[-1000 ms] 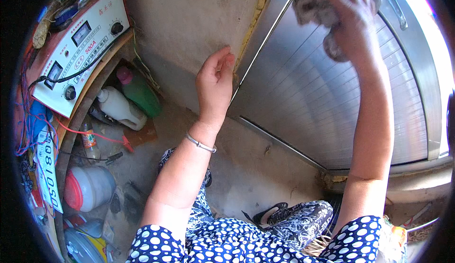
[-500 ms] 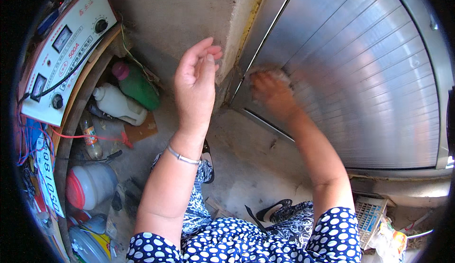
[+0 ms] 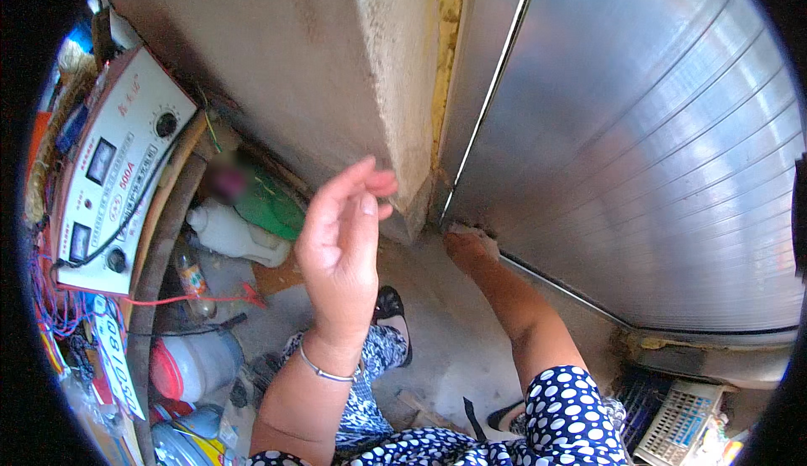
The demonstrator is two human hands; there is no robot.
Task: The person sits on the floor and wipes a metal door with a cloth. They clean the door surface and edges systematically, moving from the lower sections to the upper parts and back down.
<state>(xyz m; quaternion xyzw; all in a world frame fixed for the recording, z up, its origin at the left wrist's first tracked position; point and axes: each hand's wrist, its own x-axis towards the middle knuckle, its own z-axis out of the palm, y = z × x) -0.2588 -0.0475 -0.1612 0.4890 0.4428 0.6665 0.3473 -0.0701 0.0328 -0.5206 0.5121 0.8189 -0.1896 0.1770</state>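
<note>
My left hand is raised in mid-air with its fingers loosely curved and apart, holding nothing; a metal bangle circles its wrist. My right hand reaches down to the bottom corner of a silvery ribbed metal door. Under its fingers is a crumpled greyish cloth, pressed at the corner where the door meets the wall. Most of the cloth is hidden by the hand, and its fingertips are hard to make out.
A rough plastered wall juts out beside the door. On a shelf at left stands a white panel device with dials and cables. Below lie a white jug, a green bottle and a red-lidded tub. A plastic basket sits at lower right.
My right hand has moved the cloth down the door's surface into its bottom corner. My left hand stays raised, a little lower in the picture. The whole view has tilted upward.
</note>
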